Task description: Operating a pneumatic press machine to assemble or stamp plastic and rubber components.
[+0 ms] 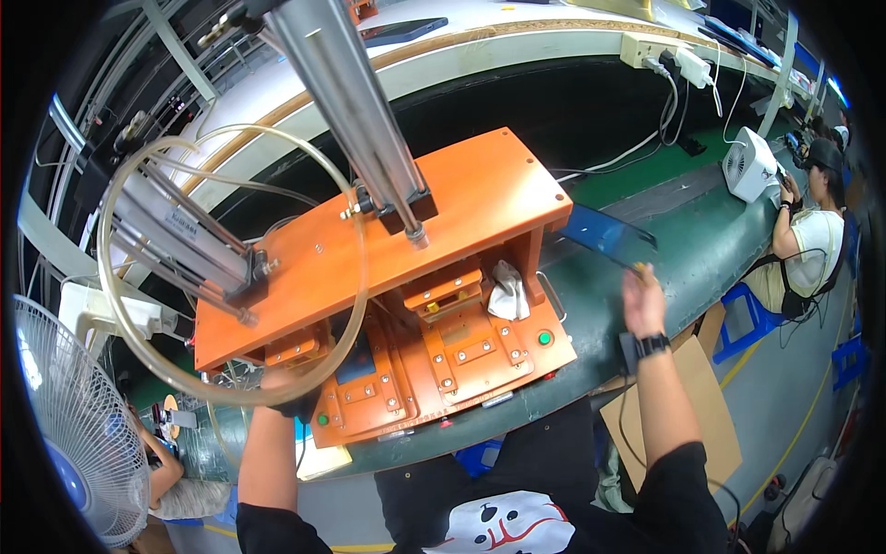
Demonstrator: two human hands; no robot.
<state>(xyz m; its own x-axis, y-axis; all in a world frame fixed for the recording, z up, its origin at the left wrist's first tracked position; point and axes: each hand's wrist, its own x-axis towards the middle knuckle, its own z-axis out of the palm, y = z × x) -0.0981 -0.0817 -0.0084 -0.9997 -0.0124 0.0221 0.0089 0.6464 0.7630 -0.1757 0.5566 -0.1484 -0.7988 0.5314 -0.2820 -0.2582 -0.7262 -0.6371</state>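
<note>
An orange two-station press [443,203] stands on the bench in front of me, with steel air cylinders on top. At its left station, my left hand [284,380] reaches in beside the lower fixture; the hose and the press hide its fingers. A dark flat panel [354,362] lies in that left fixture. To the right of the press, my right hand [644,300] has its fingers closed at the near corner of a dark, glossy phone-like panel [604,235]. Panel and fingertips are slightly blurred. The right fixture [469,346] shows its bare orange plate.
A clear hose [115,277] loops in front of the press. A white cloth [508,292] is tucked in its right side, above a green button [544,338]. A fan [78,425] stands left. Cardboard [688,406] lies at right, and a co-worker [812,217] sits beyond.
</note>
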